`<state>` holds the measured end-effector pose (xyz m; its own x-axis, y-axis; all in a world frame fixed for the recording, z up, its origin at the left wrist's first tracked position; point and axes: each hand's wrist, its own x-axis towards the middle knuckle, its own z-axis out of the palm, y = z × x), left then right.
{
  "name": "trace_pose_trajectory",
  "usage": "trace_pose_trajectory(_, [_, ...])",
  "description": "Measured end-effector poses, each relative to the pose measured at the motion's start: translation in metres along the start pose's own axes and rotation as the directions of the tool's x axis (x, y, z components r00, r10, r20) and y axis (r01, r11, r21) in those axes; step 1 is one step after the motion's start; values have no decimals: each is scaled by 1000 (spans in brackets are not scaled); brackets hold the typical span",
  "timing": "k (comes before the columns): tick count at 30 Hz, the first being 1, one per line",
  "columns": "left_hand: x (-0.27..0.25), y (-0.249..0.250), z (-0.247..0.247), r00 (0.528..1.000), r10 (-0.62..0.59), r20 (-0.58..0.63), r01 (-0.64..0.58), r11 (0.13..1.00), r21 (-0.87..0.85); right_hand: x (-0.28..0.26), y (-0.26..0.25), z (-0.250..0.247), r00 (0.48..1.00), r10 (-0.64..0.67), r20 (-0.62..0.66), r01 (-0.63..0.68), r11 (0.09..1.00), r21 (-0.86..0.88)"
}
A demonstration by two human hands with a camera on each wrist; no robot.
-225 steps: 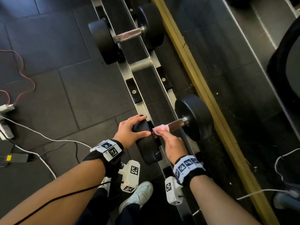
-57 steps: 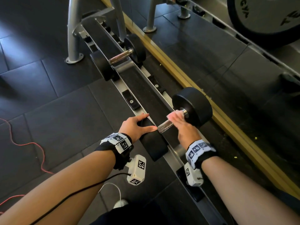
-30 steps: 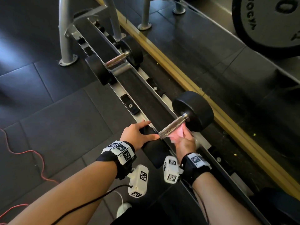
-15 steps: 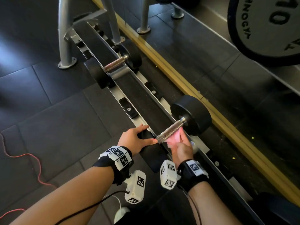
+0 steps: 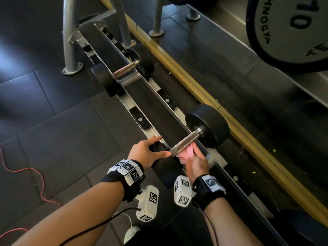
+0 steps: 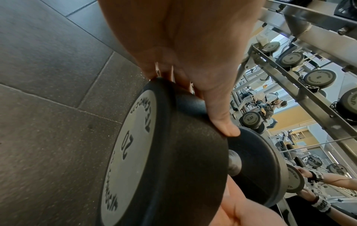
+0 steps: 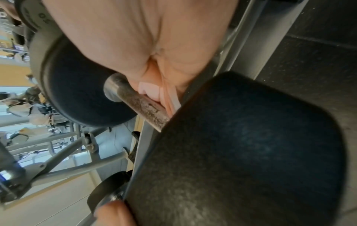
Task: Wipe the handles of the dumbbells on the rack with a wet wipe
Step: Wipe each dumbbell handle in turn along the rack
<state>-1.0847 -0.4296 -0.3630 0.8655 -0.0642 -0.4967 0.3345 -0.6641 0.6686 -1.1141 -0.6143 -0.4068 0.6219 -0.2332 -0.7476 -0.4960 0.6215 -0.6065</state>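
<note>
Left hand [image 5: 144,153] lies over the near black round weight head [image 5: 166,167] of the black dumbbell with speckled steel handle [image 5: 185,143], fingers curved over the rim, thumb along its inner edge; most of that head is hidden under hand and wrist. Dumbbell sits across the low grey metal rack [image 5: 150,103], long axis from near-left to far-right, far head [image 5: 209,126] towards the yellow floor strip [image 5: 195,86]. Right hand [image 5: 197,162] reaches under the handle, fingers curled, gripping the pink wet wipe [image 5: 188,152] against its underside; wipe partly hidden, edges blurred. Second smaller dumbbell [image 5: 124,71] lies further along the rack.
</note>
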Motion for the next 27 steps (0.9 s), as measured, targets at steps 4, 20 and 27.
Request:
trace_pose_trajectory(4, [0,0,0,1000,-5,0,5,1000,-4,-10,0,-9,1000,1,13,0,999,-47])
trace_pose_trajectory(20, [2,-2,1,1000,-1,2,1,1000,-17,-11,-13,0,967,146,210,-112,980,-167])
trace_pose_trajectory(27, [1,-1,1,1000,-2,9,2,1000,-16,-13,-17,-3,974,162,157,-131,972,-194])
